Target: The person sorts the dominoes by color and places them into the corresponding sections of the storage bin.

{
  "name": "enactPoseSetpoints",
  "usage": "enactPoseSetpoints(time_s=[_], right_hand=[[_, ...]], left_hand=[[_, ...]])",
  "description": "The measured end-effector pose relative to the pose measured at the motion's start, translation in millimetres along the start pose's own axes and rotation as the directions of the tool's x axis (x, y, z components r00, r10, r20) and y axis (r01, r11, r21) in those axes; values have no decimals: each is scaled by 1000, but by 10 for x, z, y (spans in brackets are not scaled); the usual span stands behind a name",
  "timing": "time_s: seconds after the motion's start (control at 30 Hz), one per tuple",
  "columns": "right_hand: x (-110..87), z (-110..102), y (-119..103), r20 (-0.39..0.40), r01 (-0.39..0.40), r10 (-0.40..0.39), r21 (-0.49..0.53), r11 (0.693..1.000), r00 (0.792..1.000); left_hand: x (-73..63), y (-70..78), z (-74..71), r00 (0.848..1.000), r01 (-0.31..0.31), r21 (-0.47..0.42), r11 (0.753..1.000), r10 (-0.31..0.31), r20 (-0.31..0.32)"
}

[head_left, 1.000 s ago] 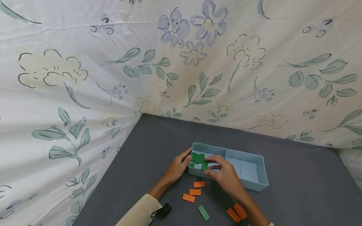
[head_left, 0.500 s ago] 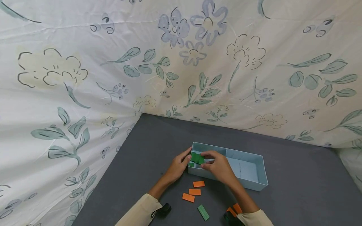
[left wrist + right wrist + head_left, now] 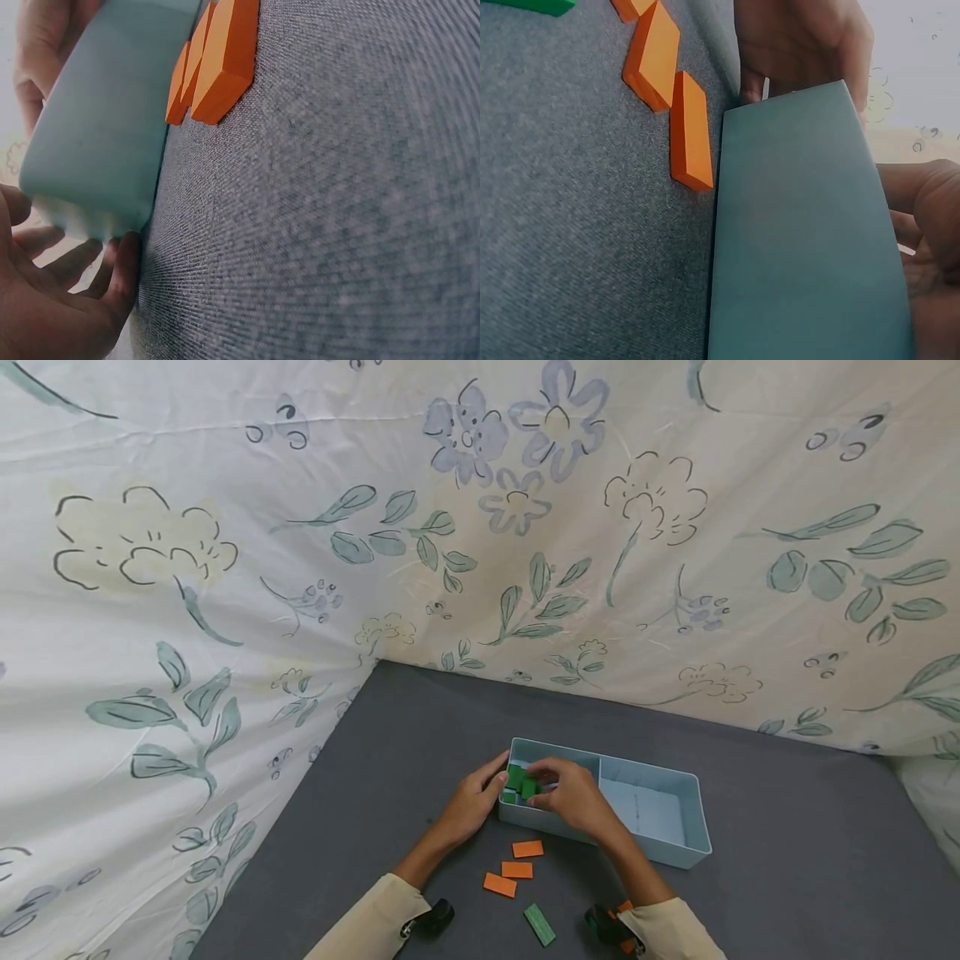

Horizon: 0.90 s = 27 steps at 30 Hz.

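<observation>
My left hand [image 3: 468,802] grips the left end of a pale blue divided box [image 3: 678,853], thumb over the rim and fingertips against the end wall, as the left wrist view shows. In the box's left compartment, my right hand [image 3: 577,797] pinches a green block [image 3: 529,788] between thumb and fingers. Beside it lie other green blocks [image 3: 515,775], with a small green face [image 3: 508,797] at the near left corner. My right fingers partly cover this compartment. In the right wrist view the near wall of the box [image 3: 802,240] hides what the fingers hold.
Three orange blocks [image 3: 517,870] lie in front of the box. Nearer stands a lone green block [image 3: 540,925] lying flat. More orange blocks [image 3: 626,908] are mostly hidden behind the right wrist camera [image 3: 604,927]. Floral cloth [image 3: 480,527] rises behind the grey tabletop [image 3: 420,718].
My right hand has moved left and slightly farther in over the left compartment, carrying the green block closer to the others. My left hand keeps its place at the box's end.
</observation>
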State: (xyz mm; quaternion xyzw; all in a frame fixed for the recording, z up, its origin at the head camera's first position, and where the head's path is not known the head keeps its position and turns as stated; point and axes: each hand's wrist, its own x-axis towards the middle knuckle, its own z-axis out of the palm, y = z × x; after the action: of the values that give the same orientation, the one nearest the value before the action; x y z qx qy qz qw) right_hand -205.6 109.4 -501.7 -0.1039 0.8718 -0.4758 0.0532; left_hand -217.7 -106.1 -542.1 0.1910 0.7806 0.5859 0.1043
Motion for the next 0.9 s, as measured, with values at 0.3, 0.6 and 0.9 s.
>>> enactPoseSetpoints(time_s=[0.3, 0.6, 0.9], right_hand=[[72, 18, 45, 47, 45, -43, -45, 998, 998], [100, -8, 79, 99, 126, -118, -79, 989, 988], [101, -10, 74, 121, 79, -75, -28, 997, 990]], left_hand=[[3, -5, -2, 1000, 0, 7, 1000, 0, -7], [12, -14, 1, 1000, 0, -12, 1000, 0, -2], [10, -9, -4, 1000, -3, -7, 1000, 3, -3]])
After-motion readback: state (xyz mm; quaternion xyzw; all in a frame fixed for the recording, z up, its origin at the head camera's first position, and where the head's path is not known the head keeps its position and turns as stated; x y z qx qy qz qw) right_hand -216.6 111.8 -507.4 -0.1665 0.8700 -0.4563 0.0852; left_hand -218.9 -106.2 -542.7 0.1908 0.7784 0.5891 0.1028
